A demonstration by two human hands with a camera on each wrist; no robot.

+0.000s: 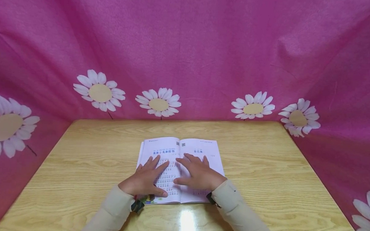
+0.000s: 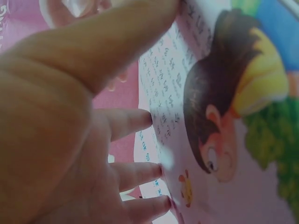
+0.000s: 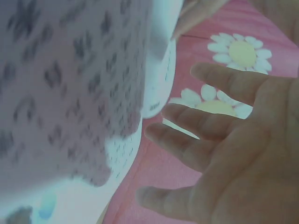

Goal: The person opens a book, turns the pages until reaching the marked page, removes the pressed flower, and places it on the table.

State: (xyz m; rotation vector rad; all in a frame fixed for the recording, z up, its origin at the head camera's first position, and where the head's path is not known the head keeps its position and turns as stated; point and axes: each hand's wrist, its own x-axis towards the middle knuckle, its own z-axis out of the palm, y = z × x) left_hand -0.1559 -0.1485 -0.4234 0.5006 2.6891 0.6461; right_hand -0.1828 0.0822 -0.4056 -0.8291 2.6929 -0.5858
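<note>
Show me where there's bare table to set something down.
Bare table lies left and right of the open book, and between its top edge and the pink cloth. Crowded spots: the pages under left fingers and right fingers, and nearside beneath the sleeves.

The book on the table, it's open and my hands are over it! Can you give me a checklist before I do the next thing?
1. Book open: ok, it lies open, right way up for you.
2. Book safely on the table: ok, away from the edges.
3. Hands free: ok, the left hand and right hand have spread fingers and hold nothing.
4. Big titles uncovered: ok, both show in the head view.
5. Page pinched, if turning is next: not ok, neither hand pinches one.
6. Right hand touching the book: cannot tell.
</note>
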